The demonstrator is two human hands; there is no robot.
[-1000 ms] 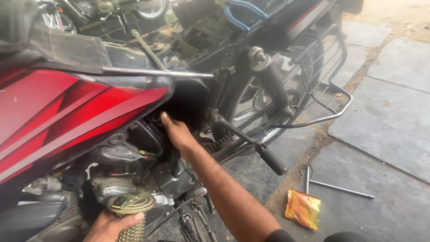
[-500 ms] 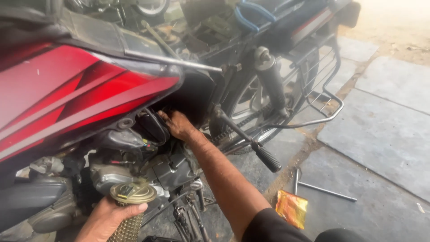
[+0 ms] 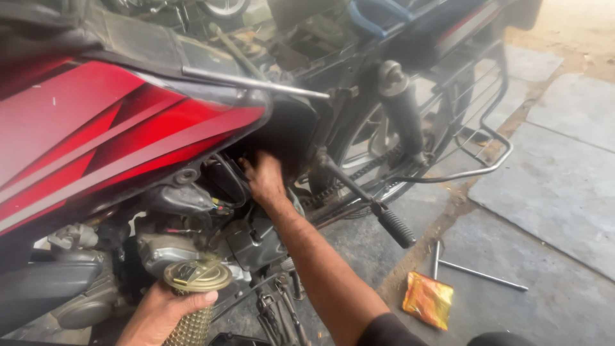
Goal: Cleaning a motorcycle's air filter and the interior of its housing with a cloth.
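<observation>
Person works on red motorcycle [image 3: 115, 141], both hands busy.
Right hand [image 3: 264, 179] reaches arm outstretched under side panel, grip hidden; left hand [image 3: 160, 314] wraps closed around mesh filter cylinder [image 3: 195, 295].

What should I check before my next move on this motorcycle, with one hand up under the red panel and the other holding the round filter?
1. Left hand grips the mesh filter firmly: ok.
2. Right hand fingertips visible: not ok, hidden behind the red panel.
3. Forearm free of the kick lever: ok.
4. Bent metal tool within sight on the floor: ok.
5. Yellow packet away from the bike: ok.
</observation>
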